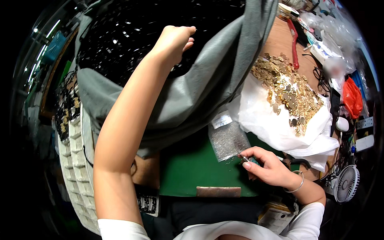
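My left hand (176, 42) is raised over black, glinting material (116, 48) inside a draped grey-green cloth (192, 100). Its fingers are curled; anything between them is too small to make out. At the lower right, my right hand (266, 168) grips a small metal tool (245, 158), apparently pliers, with its tip at the corner of a clear bag of tiny silver pieces (227, 141). A few loose bits lie beside the bag on the green mat (192, 168). Gold-coloured metal pieces (292, 94) are heaped on white wrapping (256, 108) to the right.
At the right are red-handled pliers (295, 52), an orange-red bag (353, 98), plastic bags, cables and a small white fan (346, 183). A pale compartmented tray (74, 168) with dark strands (64, 108) stands along the left. A brown strip (218, 191) lies at the mat's front edge.
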Action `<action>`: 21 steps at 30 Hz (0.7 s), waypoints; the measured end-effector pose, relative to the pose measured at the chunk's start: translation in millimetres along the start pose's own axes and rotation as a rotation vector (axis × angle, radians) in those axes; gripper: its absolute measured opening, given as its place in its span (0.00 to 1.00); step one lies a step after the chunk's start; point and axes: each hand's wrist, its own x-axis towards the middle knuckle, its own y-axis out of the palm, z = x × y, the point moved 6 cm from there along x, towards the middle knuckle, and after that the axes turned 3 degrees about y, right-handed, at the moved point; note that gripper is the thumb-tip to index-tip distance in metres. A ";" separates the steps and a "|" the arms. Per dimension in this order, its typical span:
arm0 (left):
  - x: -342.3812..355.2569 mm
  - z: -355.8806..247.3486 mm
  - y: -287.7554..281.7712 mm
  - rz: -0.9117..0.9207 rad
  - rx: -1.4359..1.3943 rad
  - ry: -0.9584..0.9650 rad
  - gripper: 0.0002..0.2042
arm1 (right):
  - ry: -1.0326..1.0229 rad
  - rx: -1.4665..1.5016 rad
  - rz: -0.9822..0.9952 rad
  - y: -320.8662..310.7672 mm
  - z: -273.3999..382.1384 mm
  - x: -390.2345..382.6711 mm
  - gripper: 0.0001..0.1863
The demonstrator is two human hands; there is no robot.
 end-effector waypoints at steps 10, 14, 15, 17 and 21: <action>0.7 -41.9 19.8 -0.472 0.368 0.698 0.16 | 0.048 0.061 -0.101 -39.3 -16.9 -21.7 0.16; -22.0 -111.9 60.2 -0.587 0.844 0.986 0.16 | -0.006 -0.022 -0.090 -31.4 -10.6 -17.8 0.16; 12.1 -104.9 55.5 -0.290 0.715 0.714 0.16 | -0.034 -0.033 -0.070 -23.7 -10.0 -13.8 0.16; 78.8 -83.3 43.6 -0.016 0.425 0.753 0.12 | -0.118 -0.016 -0.010 -7.8 0.0 -11.9 0.15; 81.9 -81.5 14.5 -0.008 -0.107 0.431 0.11 | 0.012 0.054 -0.031 -18.2 -10.3 -32.4 0.14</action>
